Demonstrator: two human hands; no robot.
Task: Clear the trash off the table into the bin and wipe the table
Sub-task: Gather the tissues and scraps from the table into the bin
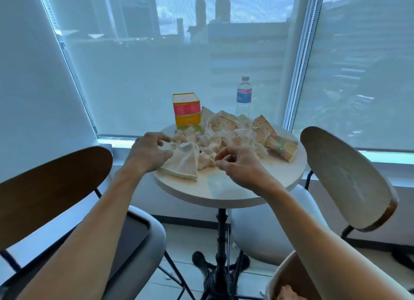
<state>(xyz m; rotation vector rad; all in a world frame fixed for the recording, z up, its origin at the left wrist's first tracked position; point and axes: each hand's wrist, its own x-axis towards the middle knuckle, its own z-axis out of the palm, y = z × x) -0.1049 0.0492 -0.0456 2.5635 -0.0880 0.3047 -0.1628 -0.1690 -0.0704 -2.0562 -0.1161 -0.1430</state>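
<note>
Both hands curled, seemingly empty: left hand [149, 151] touching tissue [184, 163], right hand [238, 163] beside it.

Both forearms [74, 228] are bare to the frame edge, with seemingly no sleeves, rings or watch.

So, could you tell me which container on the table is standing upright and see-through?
The water bottle at the far edge; the carton is opaque, the paper cup lies on its side.

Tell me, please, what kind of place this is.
Probably a high-rise café or lounge corner: a small round pedestal table, two chairs beside it, and a big window with roller blinds showing city towers.
</note>
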